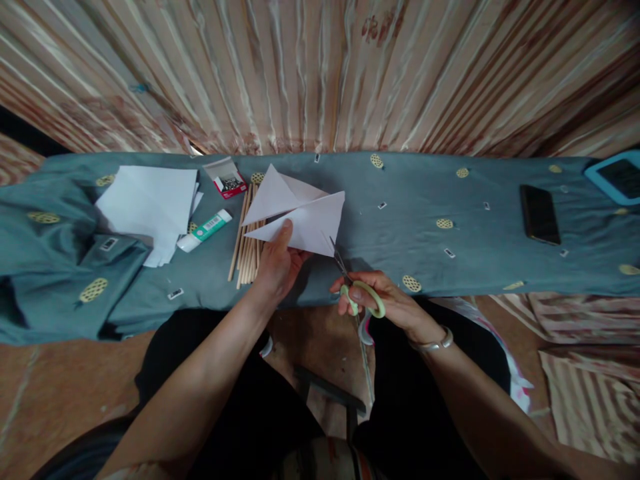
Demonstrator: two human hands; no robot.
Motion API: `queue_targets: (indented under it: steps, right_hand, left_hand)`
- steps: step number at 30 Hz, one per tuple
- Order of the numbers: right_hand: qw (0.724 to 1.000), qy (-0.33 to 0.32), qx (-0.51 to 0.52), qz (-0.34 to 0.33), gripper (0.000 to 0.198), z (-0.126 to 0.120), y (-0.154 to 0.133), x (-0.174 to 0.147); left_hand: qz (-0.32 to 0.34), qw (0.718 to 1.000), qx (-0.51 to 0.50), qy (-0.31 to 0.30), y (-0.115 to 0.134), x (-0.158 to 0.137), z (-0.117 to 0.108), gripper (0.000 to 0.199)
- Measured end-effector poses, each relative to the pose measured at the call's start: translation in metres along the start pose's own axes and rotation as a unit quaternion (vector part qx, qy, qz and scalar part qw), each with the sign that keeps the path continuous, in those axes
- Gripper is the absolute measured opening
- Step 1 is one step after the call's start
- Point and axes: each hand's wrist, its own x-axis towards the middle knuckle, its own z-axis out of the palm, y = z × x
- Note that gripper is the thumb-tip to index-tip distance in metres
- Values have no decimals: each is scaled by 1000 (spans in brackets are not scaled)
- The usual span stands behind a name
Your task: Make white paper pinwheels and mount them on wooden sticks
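Observation:
My left hand pinches a white sheet of paper, thumb on top and fingers underneath. Long slits run into the sheet from its left side and leave pointed flaps. In my right hand is a pair of scissors with pale green handles, thumb and fingers in the loops. The slightly parted blades meet the sheet at its lower right corner. Beneath the paper's left side lies a bundle of thin wooden sticks, partly covered by it.
To the left are a glue stick, a small open box of pins and a stack of white paper. A dark phone and a blue-framed device lie to the right on the green cloth. A curtain hangs behind.

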Motion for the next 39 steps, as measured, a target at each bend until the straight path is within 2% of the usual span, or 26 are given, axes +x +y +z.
queue_targets:
  steps: [7,12,17,24,30,39]
  right_hand:
    - [1000,3,-5,3,52,2,0,2]
    - [1000,-1,-12,-3,52,2,1,4]
    - [1000,-4,-22,-12,51,1,2,4]
    - [999,-1,-35,-12,56,1,-2,2]
    - [1000,4,-25,-9,57,0,1,5]
    - [999,7,-32,-18,54,0,6,9]
  left_hand:
    - [-13,1000,-8,-14,-2,0,-3,22]
    - [-26,999,-9,-20,-5,0,-5,31]
    - [-19,1000,-11,-13,-5,-1,-4,23]
    - [-16,999,-14,-29,-7,-1,-6,30]
    - [-22,1000,-17,-8,-5,-2,-3,18]
    - [-20,999,-30,-9,-1,-5,1,22]
